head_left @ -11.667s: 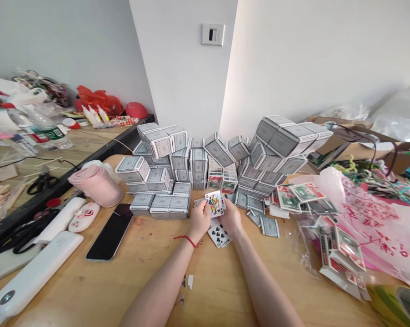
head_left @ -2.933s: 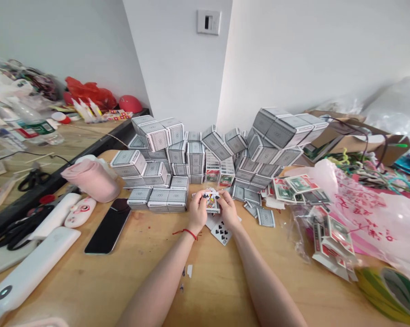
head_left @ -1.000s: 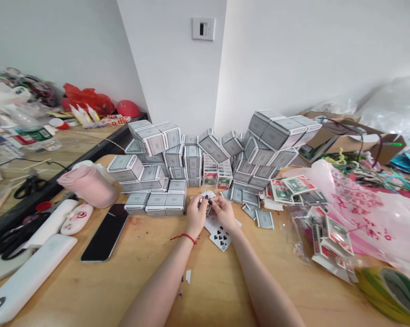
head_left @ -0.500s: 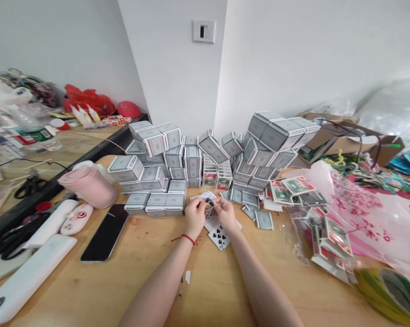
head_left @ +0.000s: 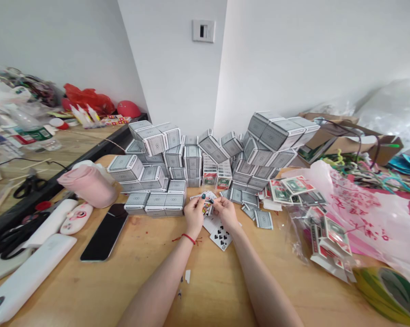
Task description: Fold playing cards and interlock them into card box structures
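My left hand, with a red string bracelet at the wrist, is closed in a pinch on playing cards that show a coloured face. From the other side, my right hand pinches at the same cards, its fingertips near those of the left. How many cards lie between the fingers is too small to tell. Beneath my right hand a ten of spades lies face up, partly covering another pale card. More face-up cards lie just beyond my fingertips, partly hidden by them.
Stacked grey-backed card decks rise behind and left of my hands, with a taller pile on the right. A phone lies at the left. Loose card boxes and a tape roll lie at the right.
My left thumb has drawn slightly left, away from the right fingertips, uncovering more of the coloured card. The ten of spades has shifted a little right and toward me.
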`<state>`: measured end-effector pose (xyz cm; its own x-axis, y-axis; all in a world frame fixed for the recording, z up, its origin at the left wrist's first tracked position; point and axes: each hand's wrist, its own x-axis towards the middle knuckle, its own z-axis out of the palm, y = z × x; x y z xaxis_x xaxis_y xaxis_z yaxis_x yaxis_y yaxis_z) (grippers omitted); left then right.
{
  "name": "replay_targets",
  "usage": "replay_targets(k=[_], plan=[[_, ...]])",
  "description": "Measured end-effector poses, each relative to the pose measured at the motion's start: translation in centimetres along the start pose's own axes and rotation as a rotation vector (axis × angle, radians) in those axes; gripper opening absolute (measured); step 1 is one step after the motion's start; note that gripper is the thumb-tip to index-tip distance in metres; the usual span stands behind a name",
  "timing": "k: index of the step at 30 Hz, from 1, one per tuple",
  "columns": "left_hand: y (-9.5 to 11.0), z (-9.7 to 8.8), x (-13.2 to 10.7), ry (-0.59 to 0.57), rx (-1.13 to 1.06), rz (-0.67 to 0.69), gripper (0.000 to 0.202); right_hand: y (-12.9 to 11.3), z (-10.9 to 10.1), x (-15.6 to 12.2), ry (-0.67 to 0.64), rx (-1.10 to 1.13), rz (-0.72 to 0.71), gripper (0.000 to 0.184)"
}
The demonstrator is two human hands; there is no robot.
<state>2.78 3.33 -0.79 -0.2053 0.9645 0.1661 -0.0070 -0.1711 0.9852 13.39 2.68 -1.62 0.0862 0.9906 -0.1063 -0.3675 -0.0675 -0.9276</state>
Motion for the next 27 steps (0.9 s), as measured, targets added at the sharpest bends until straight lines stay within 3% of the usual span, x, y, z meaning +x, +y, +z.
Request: replay_targets(k=[5,11,19,23,27], plan=[[-0.09,0.00,0.11,-0.022,-0.014,-0.029,0.025,0.30,-0.15,0.17,0.005,-0.004,-0.008,0.033],[-0.26,-0.11,0.04,-0.005,-0.007,0.043,0.025,0.46,-0.15,0.14,0.013,-0.046,-0.066,0.031],[0.32,-0.35,-0.54,-0.142,0.114,0.198,0.019,0.40,-0.01,0.22,0.127,-0.013,-0.112,0.030],[0.25,-0.28,-0.50,-0.078,0.219,0.211,0.033,0.09,0.12,0.20,0.121,-0.038,-0.107,0.027],[-0.22,-0.42,-0.13,-0.005,0.246,0.210,0.032,-0.07,0.50,-0.08,0.050,-0.085,-0.132,0.034]])
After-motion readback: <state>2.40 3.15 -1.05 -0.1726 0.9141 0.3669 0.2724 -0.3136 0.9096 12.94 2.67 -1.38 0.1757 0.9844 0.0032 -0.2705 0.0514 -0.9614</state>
